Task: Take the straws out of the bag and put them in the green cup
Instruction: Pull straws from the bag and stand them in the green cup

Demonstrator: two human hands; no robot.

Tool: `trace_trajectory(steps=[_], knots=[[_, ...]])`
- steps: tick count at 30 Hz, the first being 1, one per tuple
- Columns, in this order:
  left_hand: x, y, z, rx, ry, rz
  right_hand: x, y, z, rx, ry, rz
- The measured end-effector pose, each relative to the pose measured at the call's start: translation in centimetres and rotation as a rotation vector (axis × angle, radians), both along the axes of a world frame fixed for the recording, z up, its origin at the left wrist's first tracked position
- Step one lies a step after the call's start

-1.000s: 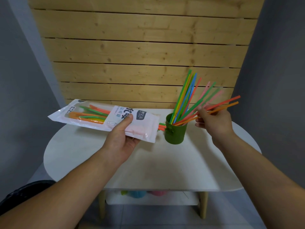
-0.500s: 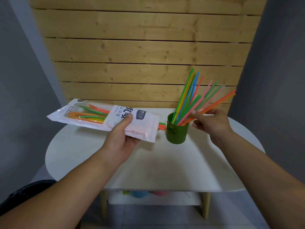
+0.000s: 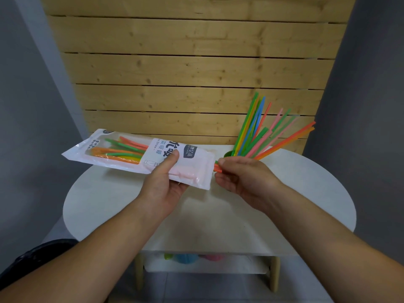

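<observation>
Holding the bag (image 3: 140, 157) above the white table (image 3: 109, 204), the left hand (image 3: 162, 182) grips it near its middle, with the thumb pressed on the printed top side and the fingers curled under it. The bag lies almost flat in the air, a little tilted, with its open mouth turned to the right. Through its clear window the packed straws (image 3: 122, 153) show in orange, green and yellow. A few straw ends (image 3: 217, 167), orange and green, stick out of the mouth. The right hand (image 3: 247, 178) is just at this mouth, and its thumb and forefinger are curled around these straw ends and pinch them. Behind the right hand the green cup (image 3: 229, 153) stands on the far part of the table; only a piece of its rim is visible, the rest is hidden by the hand. From the cup the loose straws (image 3: 248, 127) rise and spread to the upper right, in green, yellow, blue, pink and orange. Behind the table is a wall of wooden planks (image 3: 196, 73). Under the table top a shelf (image 3: 240, 266) carries some coloured things, too blurred to name.
</observation>
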State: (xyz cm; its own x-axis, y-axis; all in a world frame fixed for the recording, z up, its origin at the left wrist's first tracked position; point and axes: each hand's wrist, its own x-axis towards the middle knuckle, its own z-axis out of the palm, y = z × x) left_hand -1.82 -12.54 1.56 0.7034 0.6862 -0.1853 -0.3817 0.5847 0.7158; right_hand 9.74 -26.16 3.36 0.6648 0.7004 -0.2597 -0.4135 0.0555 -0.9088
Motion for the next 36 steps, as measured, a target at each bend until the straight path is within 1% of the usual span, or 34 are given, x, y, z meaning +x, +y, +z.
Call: trace_trajectory(steps=[7, 11, 16, 19, 21, 25, 27, 29, 31, 34, 36], knots=[[-0.1, 0.2, 0.1, -0.007, -0.016, 0.001, 0.1, -0.2, 0.2, -0.006, -0.049, -0.077], [-0.2, 0.4, 0.2, -0.064, -0.038, 0.013, 1.0, -1.2, 0.6, -0.014, -0.114, -0.104], [-0.3, 0.7, 0.3, -0.108, -0.054, 0.032, 1.7, -2.3, 0.8, 0.031, -0.09, -0.123], [-0.3, 0.7, 0.5, -0.125, -0.058, 0.04, 1.5, -2.4, 0.8, 0.077, -0.055, -0.101], [-0.3, 0.6, 0.7, -0.133, -0.067, 0.041, 1.2, -2.5, 0.7, 0.072, -0.067, -0.068], [-0.3, 0.6, 1.0, -0.144, -0.076, 0.049, -0.4, -2.1, -0.4, -0.04, -0.158, 0.061], [-0.3, 0.4, 1.1, -0.155, -0.077, 0.047, -1.2, -1.1, -1.1, -0.096, -0.195, 0.074], [-0.3, 0.3, 1.1, -0.16, -0.076, 0.048, -1.8, 0.2, -1.2, -0.087, -0.209, 0.014], [-0.3, 0.3, 1.0, -0.159, -0.079, 0.039, -2.1, 1.7, -1.0, -0.017, -0.21, -0.098], [-0.4, 0.7, 0.8, -0.159, -0.09, 0.034, -2.2, 3.1, -0.7, 0.102, -0.15, -0.256], [-0.4, 0.8, 0.7, -0.165, -0.093, 0.045, -2.3, 3.4, -0.5, 0.157, -0.108, -0.306]])
